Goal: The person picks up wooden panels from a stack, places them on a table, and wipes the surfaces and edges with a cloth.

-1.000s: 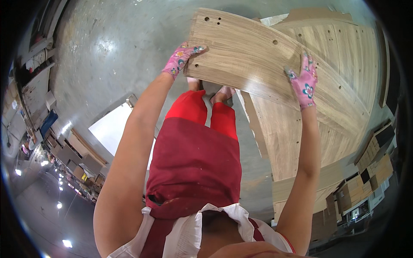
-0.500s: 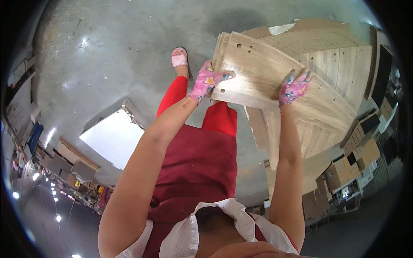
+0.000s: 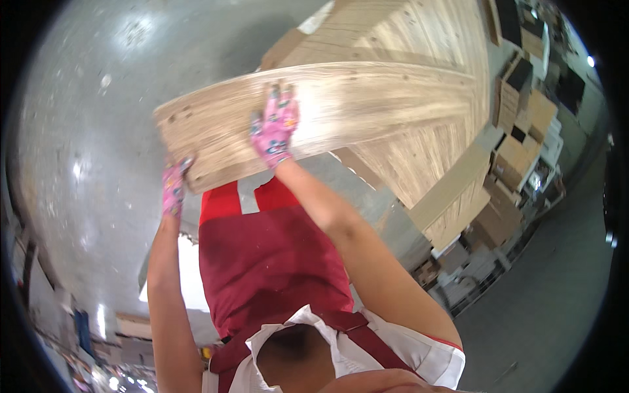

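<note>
At the far left, a grey concrete floor (image 3: 85, 131) is seen, speckled and shiny in patches. Just right of it, the left hand (image 3: 173, 187), covered by a pink patterned glove, is closed over the lower left edge of a long pale wooden board (image 3: 367, 105), with its fingers hooked round the rim. The board is held up in front of the body, tilted, with its left end lower and a few small drilled holes visible near that end. Further right, the right hand (image 3: 275, 128), gloved in the same pink, is laid on the board's face, its fingers spread upward and its palm pressed near the lower edge. Below the hands, red trousers and a red apron (image 3: 262, 262) are shown. Behind the board, to the right, a stack of similar wooden panels (image 3: 432, 164) is spread out. At the far right, piled boxes and crates (image 3: 517, 157) are seen.
</note>
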